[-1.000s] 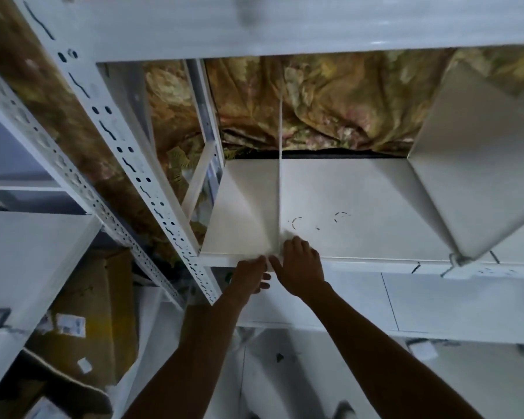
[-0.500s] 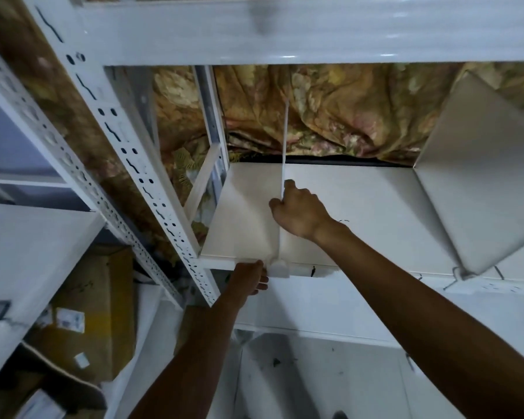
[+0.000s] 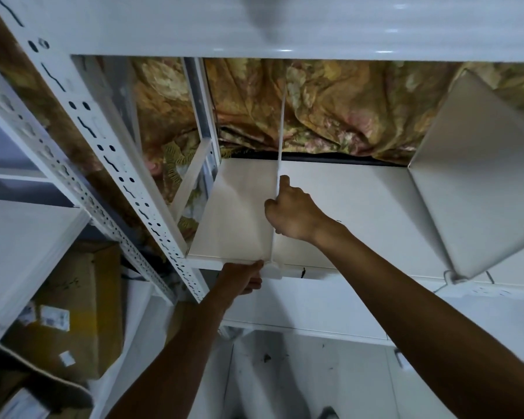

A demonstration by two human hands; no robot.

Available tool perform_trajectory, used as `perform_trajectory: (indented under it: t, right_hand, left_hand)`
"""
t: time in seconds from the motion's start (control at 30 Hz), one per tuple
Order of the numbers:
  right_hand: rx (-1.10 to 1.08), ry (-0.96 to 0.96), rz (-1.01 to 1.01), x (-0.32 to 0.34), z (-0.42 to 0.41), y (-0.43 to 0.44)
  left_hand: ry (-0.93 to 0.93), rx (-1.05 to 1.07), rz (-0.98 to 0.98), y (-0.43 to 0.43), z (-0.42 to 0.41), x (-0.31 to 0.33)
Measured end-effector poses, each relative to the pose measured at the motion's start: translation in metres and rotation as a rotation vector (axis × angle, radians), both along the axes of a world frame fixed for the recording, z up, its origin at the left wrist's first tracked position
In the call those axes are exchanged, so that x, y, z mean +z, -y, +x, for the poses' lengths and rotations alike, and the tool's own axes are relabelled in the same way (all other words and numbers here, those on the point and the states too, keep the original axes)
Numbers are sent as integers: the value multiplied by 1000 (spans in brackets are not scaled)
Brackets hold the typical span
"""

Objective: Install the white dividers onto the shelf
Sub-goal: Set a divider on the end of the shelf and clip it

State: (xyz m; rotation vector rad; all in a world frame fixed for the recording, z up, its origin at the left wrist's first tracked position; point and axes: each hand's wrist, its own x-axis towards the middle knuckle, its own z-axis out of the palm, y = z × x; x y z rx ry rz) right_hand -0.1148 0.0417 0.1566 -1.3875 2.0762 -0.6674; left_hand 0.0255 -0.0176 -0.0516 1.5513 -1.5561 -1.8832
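A white divider [image 3: 281, 125] stands upright on the white shelf board [image 3: 354, 213], seen edge-on as a thin vertical line. My right hand [image 3: 291, 211] reaches over the shelf and grips the divider's front edge about halfway up. My left hand [image 3: 244, 278] is under the shelf's front lip, fingers closed on the lip right beside the divider's white foot clip [image 3: 273, 270]. A second white divider [image 3: 481, 176] stands on the same shelf at the right.
A perforated white upright [image 3: 124, 176] borders the shelf on the left. Floral cloth [image 3: 345, 116] hangs behind. An upper shelf beam [image 3: 285, 25] runs overhead. Cardboard boxes [image 3: 73, 309] sit at lower left, and a lower shelf [image 3: 345, 303] lies beneath.
My right hand rose from the shelf's front edge up onto the divider's front edge. My left hand stayed at the front lip by the clip.
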Motion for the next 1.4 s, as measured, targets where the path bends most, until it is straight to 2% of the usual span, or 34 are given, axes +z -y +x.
perform_trajectory:
  t: [0.17, 0.87, 1.4]
  right_hand:
    - [-55, 44, 11, 1, -24, -15]
    - [-10, 63, 15, 3, -44, -38]
    - [-6, 69, 27, -1, -57, -47]
  left_hand:
    - [-3, 12, 43, -11, -20, 1]
    - [41, -58, 115, -18, -42, 1]
    - [12, -28, 90, -34, -52, 4]
